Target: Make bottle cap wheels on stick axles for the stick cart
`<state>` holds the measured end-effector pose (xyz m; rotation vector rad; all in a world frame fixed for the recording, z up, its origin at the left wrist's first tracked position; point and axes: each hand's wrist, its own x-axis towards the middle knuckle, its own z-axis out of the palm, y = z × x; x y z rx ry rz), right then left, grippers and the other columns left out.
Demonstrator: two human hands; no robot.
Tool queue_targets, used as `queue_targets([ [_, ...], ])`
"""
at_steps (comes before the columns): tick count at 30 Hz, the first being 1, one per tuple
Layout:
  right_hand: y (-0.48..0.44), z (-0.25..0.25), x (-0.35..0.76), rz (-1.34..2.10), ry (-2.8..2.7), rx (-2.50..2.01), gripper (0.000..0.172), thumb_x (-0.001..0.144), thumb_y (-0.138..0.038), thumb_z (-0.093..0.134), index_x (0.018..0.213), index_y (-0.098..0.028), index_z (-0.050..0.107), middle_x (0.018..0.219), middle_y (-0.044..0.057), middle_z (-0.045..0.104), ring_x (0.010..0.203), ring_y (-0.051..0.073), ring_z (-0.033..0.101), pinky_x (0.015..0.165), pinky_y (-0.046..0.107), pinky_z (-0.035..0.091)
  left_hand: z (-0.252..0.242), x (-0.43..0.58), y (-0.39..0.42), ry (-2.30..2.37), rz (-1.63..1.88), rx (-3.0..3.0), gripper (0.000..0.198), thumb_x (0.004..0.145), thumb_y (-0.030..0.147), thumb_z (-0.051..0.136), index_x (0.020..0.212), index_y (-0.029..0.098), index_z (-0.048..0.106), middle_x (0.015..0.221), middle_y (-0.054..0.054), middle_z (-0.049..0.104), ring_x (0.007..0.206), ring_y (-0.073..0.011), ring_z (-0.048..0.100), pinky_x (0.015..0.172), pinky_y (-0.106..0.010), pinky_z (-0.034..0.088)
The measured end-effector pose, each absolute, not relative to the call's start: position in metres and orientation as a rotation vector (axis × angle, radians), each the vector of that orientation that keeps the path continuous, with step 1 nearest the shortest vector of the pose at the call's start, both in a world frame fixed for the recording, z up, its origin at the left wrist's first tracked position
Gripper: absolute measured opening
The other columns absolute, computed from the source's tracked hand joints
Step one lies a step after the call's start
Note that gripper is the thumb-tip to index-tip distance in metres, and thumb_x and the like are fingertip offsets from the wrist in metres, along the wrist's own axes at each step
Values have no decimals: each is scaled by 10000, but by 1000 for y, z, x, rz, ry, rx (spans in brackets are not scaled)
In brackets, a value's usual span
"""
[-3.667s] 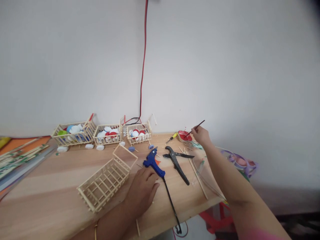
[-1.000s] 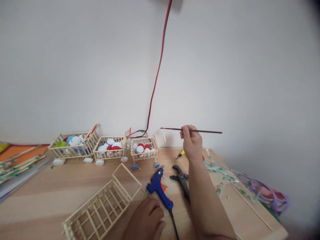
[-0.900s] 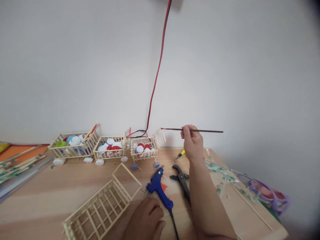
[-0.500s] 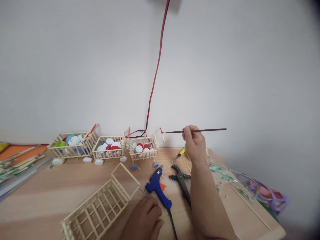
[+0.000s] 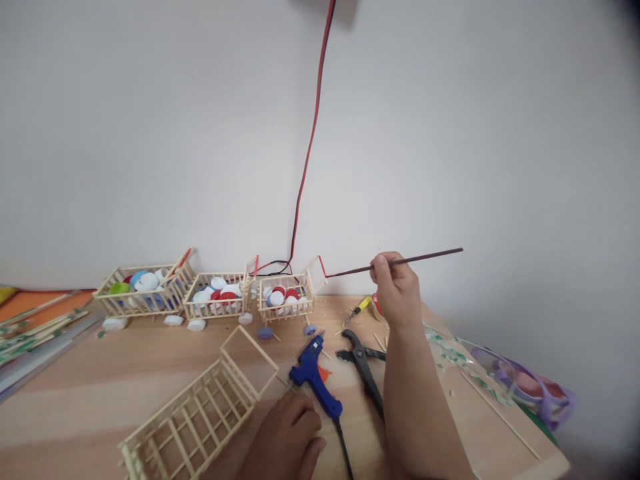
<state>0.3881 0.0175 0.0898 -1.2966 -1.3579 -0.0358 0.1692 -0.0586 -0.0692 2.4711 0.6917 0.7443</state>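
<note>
My right hand pinches a thin dark paintbrush, held nearly level with its tip pointing left. That tip touches the handle frame of the smallest stick cart, where one bar is red. White, red and blue bottle caps fill this cart. On the table below, my left hand rests palm down with loosely bent fingers and its thumb apart, holding nothing I can see. It lies between a blue glue gun and a larger unpainted stick cart.
Two more cap-filled carts, a middle one and a left one, stand along the wall. Pliers, a yellow craft knife and a red-rimmed container are near my right forearm. Sticks lie far left.
The brush tip has moved down along the cart's handle bar, and more of that bar is red. My right hand has shifted slightly right and down; my left hand stays put.
</note>
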Motion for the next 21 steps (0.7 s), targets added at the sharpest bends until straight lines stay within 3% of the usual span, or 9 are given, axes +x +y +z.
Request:
queue_targets([
  [11,37,77,387,56,-1289,-1246,291,905,-440,466,913,-178,592,711,14,610,640,126,569,636,261,477,-69,170,-58,689,733,2470,105,764,64,526,814,155,540,919,-66,603,857,-193,551,729,-302,474],
  [21,40,75,384,47,-1336,-1284,305,896,-451,464,922,-175,592,737,30,637,652,140,591,641,285,501,-72,171,-57,703,703,2454,90,761,78,537,809,152,551,931,-71,611,848,-195,544,716,-302,458],
])
